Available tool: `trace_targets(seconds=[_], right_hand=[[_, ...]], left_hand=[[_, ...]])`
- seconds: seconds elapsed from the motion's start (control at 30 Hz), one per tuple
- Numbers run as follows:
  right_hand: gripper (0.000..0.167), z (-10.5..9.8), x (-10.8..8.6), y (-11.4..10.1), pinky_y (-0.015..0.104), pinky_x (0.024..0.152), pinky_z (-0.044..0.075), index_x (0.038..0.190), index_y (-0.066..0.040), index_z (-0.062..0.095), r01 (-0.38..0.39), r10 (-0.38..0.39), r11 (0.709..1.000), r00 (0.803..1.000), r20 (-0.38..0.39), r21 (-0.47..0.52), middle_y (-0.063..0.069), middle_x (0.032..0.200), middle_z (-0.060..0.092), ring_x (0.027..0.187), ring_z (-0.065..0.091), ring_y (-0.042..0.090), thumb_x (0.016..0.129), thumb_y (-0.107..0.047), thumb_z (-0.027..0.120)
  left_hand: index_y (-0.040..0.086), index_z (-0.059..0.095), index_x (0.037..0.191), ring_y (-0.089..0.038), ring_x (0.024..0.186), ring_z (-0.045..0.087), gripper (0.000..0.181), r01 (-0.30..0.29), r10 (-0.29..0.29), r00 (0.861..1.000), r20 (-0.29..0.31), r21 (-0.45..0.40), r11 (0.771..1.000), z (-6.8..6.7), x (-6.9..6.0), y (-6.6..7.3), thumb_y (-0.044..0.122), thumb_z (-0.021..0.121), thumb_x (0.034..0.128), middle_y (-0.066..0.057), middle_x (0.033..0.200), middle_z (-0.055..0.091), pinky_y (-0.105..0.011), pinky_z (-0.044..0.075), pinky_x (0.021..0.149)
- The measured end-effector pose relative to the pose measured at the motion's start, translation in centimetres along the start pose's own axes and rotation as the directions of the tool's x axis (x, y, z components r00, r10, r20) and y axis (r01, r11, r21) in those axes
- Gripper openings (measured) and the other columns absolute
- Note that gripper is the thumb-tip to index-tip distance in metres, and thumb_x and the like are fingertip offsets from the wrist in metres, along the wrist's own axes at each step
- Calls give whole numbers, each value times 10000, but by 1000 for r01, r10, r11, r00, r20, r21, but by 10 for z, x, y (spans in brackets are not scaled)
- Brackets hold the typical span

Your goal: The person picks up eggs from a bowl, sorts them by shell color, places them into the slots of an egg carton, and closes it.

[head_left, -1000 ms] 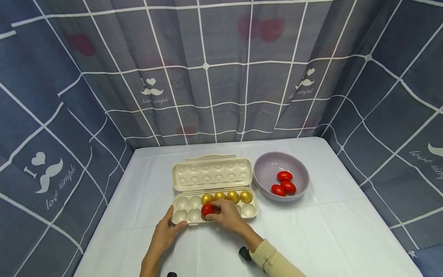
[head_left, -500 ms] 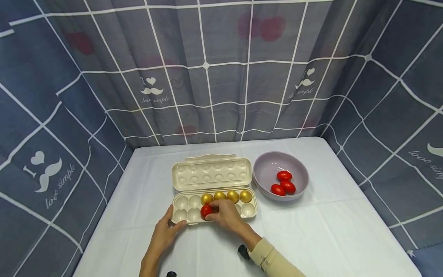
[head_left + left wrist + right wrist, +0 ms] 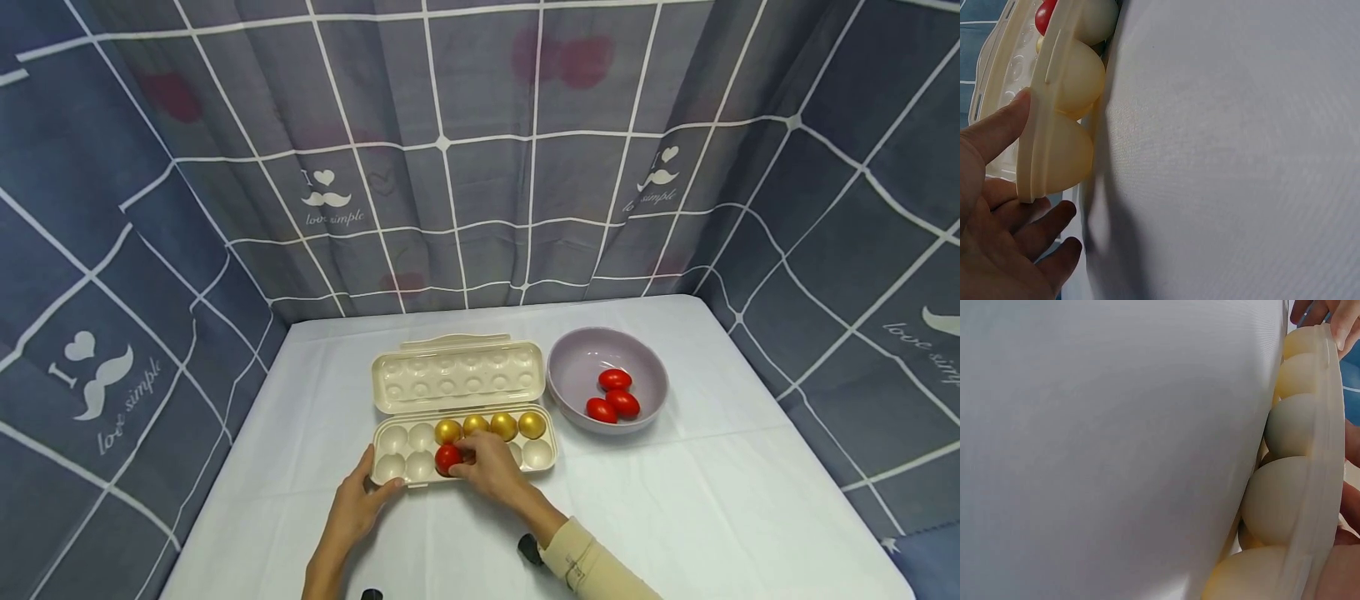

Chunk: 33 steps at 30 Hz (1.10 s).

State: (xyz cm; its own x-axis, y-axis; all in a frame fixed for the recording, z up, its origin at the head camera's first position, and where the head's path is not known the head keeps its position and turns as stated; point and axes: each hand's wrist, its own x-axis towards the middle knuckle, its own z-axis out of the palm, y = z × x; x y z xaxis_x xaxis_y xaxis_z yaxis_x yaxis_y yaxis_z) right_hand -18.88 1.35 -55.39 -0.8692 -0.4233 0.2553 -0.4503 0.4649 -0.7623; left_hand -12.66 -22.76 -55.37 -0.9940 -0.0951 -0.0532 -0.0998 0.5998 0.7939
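A cream egg carton [image 3: 397, 468] lies unfolded on the white table, its lid [image 3: 459, 379] laid back behind it. My left hand [image 3: 358, 504] holds the carton's left end; in the left wrist view the thumb lies on the rim and the fingers are around the end wall. A shiny red egg [image 3: 447, 459] sits at the third front cup from the left, pinched by my right hand [image 3: 491, 467]. Several gold eggs [image 3: 504, 426] fill the back row from the third cup rightward. The right hand covers part of the front row. Its fingertips are mostly hidden in the right wrist view.
A lilac bowl [image 3: 570, 367] with three red eggs [image 3: 622, 403] stands right of the carton, close to its lid. Grey checked curtains [image 3: 480, 183] rise behind the table and on both sides. A small black object [image 3: 529, 549] shows beside the right sleeve.
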Motion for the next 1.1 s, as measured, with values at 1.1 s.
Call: trace_targets(seconds=[1.1], right_hand=[[399, -97, -18, 16, 506, 999, 470, 1204, 163, 599, 20, 57, 851, 990, -132, 525, 360, 1197, 596, 1145, 555, 525, 849, 47, 739]], left_hand=[[-130, 214, 1495, -444, 1410, 262, 953, 2, -2, 1000, -1, -8, 1000, 1, 0, -1, 358, 756, 880, -282, 1539, 230, -547, 230, 1155]])
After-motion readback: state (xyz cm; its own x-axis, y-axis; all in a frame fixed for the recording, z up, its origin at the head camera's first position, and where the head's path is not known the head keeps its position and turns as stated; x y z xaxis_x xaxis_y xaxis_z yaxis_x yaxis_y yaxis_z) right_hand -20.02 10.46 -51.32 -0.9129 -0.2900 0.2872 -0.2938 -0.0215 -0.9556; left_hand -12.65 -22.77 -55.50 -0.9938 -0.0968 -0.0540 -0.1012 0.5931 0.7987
